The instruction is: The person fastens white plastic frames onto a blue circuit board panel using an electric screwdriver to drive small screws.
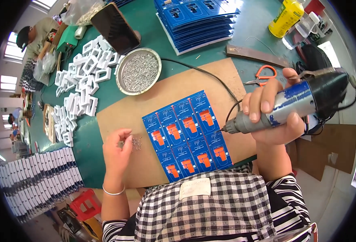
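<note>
My right hand [272,109] is wrapped round an electric screwdriver [299,99], silver and blue with a black end. Its bit points left, with the tip over the right part of a blue circuit board panel [185,145]. Two rows of orange parts [190,125] sit on the panel. To the panel's left, my left hand [119,147] has its fingers curled together beside a small loose pile of screws [137,143]. Whatever those fingertips hold is too small to make out. Panel and pile both lie on a brown board [119,111].
A round metal bowl [118,82] of screws stands beyond the panel, near a phone [115,29]. White plastic frames [85,66] are heaped at left. Stacked blue panels [198,28], orange-handled scissors [266,72] and a yellow bottle [286,18] lie farther back. A black cable [202,70] crosses the board.
</note>
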`<action>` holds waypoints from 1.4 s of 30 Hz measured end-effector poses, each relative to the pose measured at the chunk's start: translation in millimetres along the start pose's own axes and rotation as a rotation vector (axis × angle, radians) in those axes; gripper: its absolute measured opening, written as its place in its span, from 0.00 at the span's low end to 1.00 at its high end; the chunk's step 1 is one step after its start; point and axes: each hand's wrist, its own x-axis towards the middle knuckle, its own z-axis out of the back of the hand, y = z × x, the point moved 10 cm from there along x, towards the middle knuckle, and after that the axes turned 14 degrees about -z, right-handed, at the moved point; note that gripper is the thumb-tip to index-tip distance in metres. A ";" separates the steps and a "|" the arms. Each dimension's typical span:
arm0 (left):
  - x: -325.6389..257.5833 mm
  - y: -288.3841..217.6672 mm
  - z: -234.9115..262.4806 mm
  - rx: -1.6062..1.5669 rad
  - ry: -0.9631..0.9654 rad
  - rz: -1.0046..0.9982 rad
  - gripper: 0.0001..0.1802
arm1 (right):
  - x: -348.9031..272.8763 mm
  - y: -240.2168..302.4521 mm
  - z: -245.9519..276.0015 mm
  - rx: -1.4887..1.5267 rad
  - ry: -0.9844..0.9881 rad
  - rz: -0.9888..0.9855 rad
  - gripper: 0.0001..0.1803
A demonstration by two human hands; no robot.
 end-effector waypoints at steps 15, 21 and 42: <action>45.0 -153.8 -82.7 -0.144 0.187 -0.516 0.09 | -7.5 -4.9 32.5 0.130 -0.138 -0.009 0.39; 45.8 -148.2 -93.2 -0.112 0.222 -0.454 0.08 | -6.9 -8.3 30.7 0.120 -0.112 -0.010 0.40; 45.1 -145.8 -88.4 -0.119 0.083 -0.507 0.11 | -2.3 -30.2 -42.8 -0.357 0.141 -0.151 0.40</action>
